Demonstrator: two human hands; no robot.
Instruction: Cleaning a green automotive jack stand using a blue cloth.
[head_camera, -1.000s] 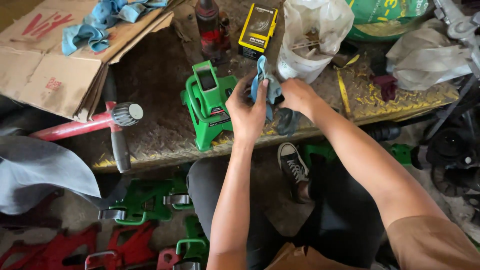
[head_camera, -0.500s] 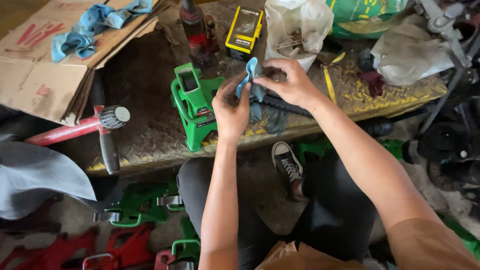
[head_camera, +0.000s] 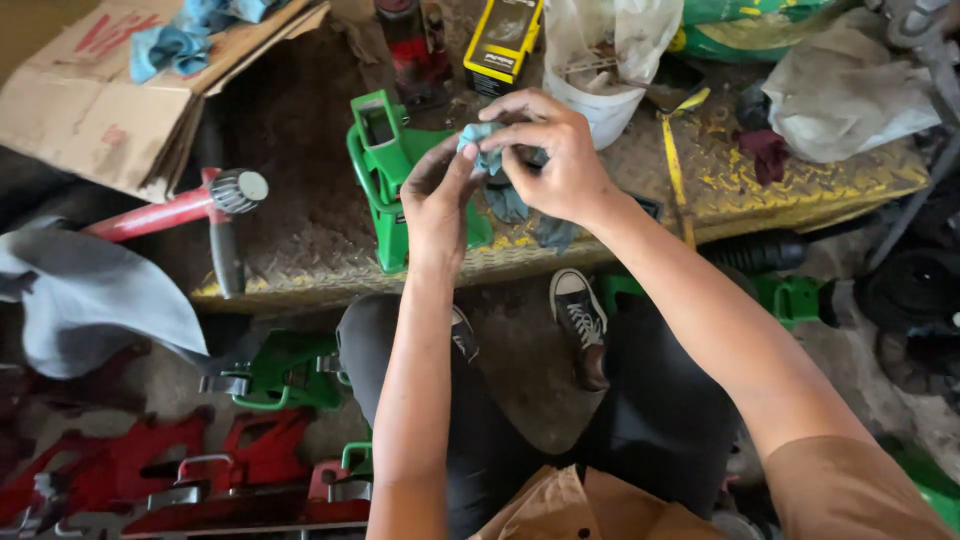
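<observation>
Hands are brought together above a metal platform (head_camera: 300, 250) with a raised tread pattern. A blue rag (head_camera: 487, 140) is pinched between the fingers of the right hand (head_camera: 560, 160) and the thumb and fingers of the left hand (head_camera: 440, 195); both grips are pressed shut on the cloth, whose loose end hangs down below the palms. The rag is held in the air, just in front of a green jack stand (head_camera: 385, 165) that stands upright on the platform, touching neither it nor the plate.

Behind the hands a white bucket (head_camera: 600, 105) lined with a plastic bag is seen, and beside it a yellow box (head_camera: 500, 40) and a red bottle jack (head_camera: 410, 40). A flattened cardboard sheet (head_camera: 90, 110) with more blue rags on it lies at the far left. A red handle (head_camera: 160, 210) with a ribbed metal end is propped on the platform's left edge. Green and red stands (head_camera: 250, 450) lie on the floor below, near a grey cloth (head_camera: 90, 300). A dark sneaker (head_camera: 580, 320) is seen between the knees.
</observation>
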